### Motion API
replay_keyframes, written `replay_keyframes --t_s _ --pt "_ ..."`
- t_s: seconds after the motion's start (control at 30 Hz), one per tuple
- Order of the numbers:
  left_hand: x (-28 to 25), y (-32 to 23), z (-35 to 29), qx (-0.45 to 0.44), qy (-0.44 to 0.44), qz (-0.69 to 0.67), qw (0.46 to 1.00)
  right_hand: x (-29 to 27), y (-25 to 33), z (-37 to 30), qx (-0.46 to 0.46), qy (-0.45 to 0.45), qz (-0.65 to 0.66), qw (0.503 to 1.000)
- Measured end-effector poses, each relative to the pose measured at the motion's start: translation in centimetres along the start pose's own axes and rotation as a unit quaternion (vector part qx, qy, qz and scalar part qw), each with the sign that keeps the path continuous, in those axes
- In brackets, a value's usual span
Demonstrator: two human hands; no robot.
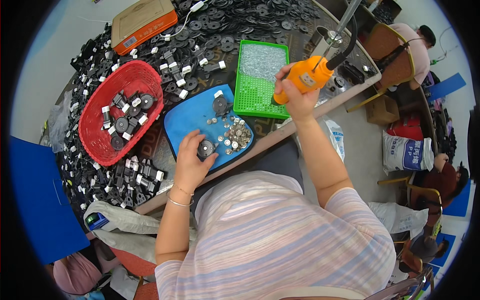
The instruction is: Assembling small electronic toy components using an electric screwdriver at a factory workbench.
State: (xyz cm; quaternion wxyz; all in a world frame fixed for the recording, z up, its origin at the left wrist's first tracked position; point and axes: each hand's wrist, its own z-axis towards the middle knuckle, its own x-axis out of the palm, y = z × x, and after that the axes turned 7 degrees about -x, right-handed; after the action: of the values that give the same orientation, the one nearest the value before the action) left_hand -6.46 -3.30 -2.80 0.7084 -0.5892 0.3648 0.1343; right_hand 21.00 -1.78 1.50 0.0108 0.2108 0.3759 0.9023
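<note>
On a blue mat [178,120], my left hand [189,162] has its fingers and thumb round a black round part [205,148]. A second black part with a white end [220,104] lies farther back on the mat. Beside it is a pile of small round silver metal pieces [239,135]. My right hand [300,100] grips an orange electric screwdriver [309,73], raised near the right edge of a green tray [261,114]. The far half of that tray holds many small silver screws [260,60]. The screwdriver's tip is hard to make out.
A red basket [90,117] with several black-and-white parts stands to the left. Heaps of black discs [225,22] and parts [140,177] cover much of the table. An orange box [142,25] sits at the back. Other people sit at the right.
</note>
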Motion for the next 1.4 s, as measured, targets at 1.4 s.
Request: replay_keyframes --t_s 1.4 --pt "1.4 1.3 0.3 0.06 -0.06 -0.111 0.99 13.3 -1.0 -3.2 0.113 0.262 0.103 0.953"
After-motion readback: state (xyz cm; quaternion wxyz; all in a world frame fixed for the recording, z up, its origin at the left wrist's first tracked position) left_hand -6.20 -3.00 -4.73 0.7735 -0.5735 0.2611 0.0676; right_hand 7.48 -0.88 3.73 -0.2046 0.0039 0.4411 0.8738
